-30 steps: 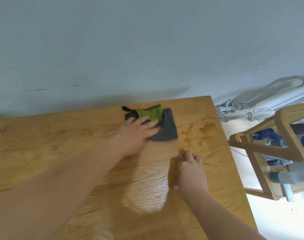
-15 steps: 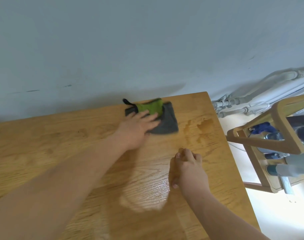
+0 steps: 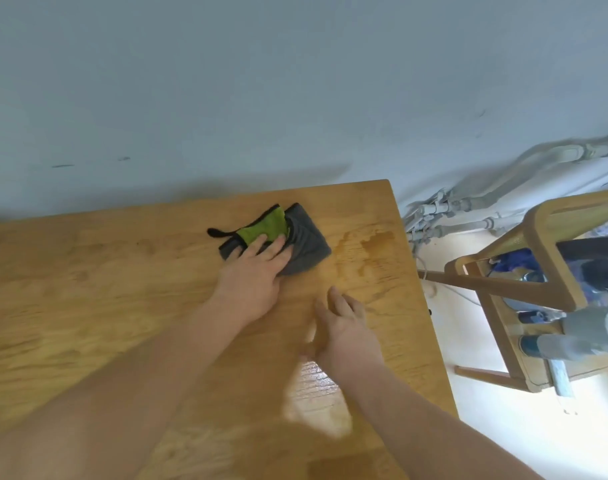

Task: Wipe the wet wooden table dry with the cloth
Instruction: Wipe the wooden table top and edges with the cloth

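1. The tabletop (image 3: pixel 88 306) is pale wood, and its far edge meets a grey-blue wall (image 3: pixel 295 81) at 12 o'clock.
2. The cloth (image 3: pixel 306 244) is grey, with a green fold (image 3: pixel 264 228) and a black loop (image 3: pixel 216 232). It lies flat on the tabletop near the far edge, at 12 o'clock from the left hand (image 3: pixel 254 282) and short of the far right corner.
3. The left hand lies palm-down on the near left part of the cloth. Its grip is spread, with the fingers straight and flat on the fabric and pinching nothing. The green fold shows just past the fingertips.
4. The right hand (image 3: pixel 347 327) sits at 5 o'clock from the left hand, apart from the cloth, and rests on bare wood. Its grip is loose, with the fingers gently bent and their tips down on the wood. It holds nothing.
5. A darker wet patch (image 3: pixel 365 251) lies at 3 o'clock from the cloth, just beside it, and spreads toward the tabletop's right edge.
6. A bright sheen (image 3: pixel 316 393) marks the wood at 6 o'clock from the right hand.
7. At 3 o'clock, off the tabletop, a wooden frame (image 3: pixel 545 244) stands on the floor (image 3: pixel 503 427). The blue and grey things inside it are too blurred to tell apart.
8. Pipes (image 3: pixel 469 209) run along the foot of the wall at 2 o'clock.
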A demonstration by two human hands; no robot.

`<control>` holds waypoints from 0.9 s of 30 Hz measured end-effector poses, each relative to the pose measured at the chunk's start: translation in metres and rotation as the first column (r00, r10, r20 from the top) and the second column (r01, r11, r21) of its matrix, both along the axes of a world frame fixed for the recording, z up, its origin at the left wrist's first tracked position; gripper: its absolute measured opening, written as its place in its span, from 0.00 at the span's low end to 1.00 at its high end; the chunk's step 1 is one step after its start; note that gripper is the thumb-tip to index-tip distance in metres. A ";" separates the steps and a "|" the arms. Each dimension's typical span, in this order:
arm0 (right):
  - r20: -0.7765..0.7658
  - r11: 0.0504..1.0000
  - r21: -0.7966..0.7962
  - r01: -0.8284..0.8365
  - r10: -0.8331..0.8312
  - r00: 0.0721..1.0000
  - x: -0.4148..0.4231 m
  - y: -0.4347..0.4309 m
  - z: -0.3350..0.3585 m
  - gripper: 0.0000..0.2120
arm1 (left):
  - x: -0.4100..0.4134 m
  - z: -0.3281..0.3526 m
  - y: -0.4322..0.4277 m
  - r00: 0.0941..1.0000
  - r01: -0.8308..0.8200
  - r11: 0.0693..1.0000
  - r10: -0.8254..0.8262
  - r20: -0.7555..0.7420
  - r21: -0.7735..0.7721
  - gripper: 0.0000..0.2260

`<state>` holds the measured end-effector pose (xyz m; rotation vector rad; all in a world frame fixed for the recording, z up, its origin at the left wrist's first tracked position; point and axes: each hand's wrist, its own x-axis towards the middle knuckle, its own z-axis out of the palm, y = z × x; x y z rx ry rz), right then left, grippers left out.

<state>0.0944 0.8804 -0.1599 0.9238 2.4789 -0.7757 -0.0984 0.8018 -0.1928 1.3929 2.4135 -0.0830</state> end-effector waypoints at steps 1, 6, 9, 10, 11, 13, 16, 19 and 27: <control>-0.049 0.998 -0.052 0.019 -0.021 0.999 0.009 0.006 0.003 0.44 | 0.003 0.003 0.011 0.996 -0.082 0.996 0.083 0.026 -0.018 0.26; 0.006 0.990 0.067 0.122 -0.123 0.992 0.054 0.066 0.022 0.44 | 0.085 0.010 0.023 0.976 -0.216 0.976 0.216 0.003 -0.012 0.28; 0.177 0.976 0.125 0.179 -0.200 0.964 0.056 0.100 0.025 0.52 | 0.139 0.016 0.015 0.995 -0.091 0.993 0.094 0.031 -0.073 0.29; 0.210 0.976 0.127 0.179 -0.202 0.956 0.054 0.106 0.024 0.53 | 0.150 0.013 0.011 0.999 -0.027 0.995 0.031 0.041 -0.093 0.29; 0.236 0.976 0.141 0.165 -0.195 0.952 0.050 0.110 0.022 0.55 | 0.153 0.010 0.006 0.999 0.022 0.997 -0.019 0.047 -0.079 0.29; 0.273 0.972 0.205 0.114 -0.169 0.947 0.043 0.114 0.018 0.55 | 0.139 0.005 0.003 0.997 0.078 0.997 -0.078 0.006 -0.002 0.29; 0.309 0.966 0.256 0.036 -0.117 0.944 0.035 0.121 0.014 0.50 | 0.091 0.001 0.031 0.997 -0.071 0.998 0.071 -0.007 0.000 0.28; 0.308 0.971 0.239 0.006 -0.082 0.948 0.037 0.125 0.013 0.45 | 0.085 0.006 0.075 0.950 -0.311 0.950 0.310 0.023 0.039 0.26; 0.262 0.984 0.174 0.036 -0.081 0.962 0.040 0.133 0.015 0.39 | 0.114 0.009 0.071 0.987 0.156 0.988 -0.156 0.028 0.005 0.27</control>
